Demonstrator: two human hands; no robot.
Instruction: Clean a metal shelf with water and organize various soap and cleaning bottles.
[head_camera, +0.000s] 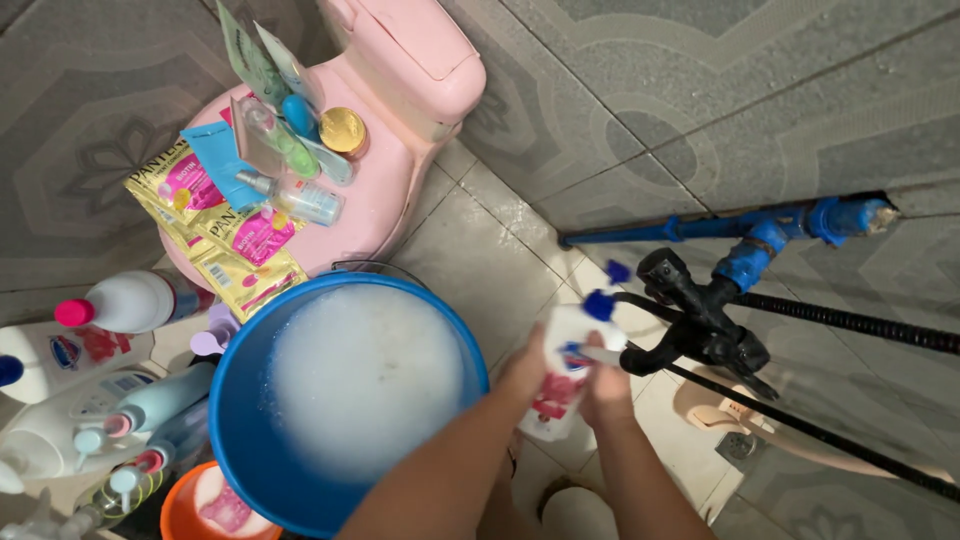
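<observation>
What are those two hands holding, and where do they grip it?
A white bottle with a blue cap: left hand around its body, right hand near the neck.

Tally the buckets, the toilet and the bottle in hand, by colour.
blue bucket: 1
orange bucket: 1
pink toilet: 1
white bottle, held by left hand and right hand: 1
Total: 4
</observation>
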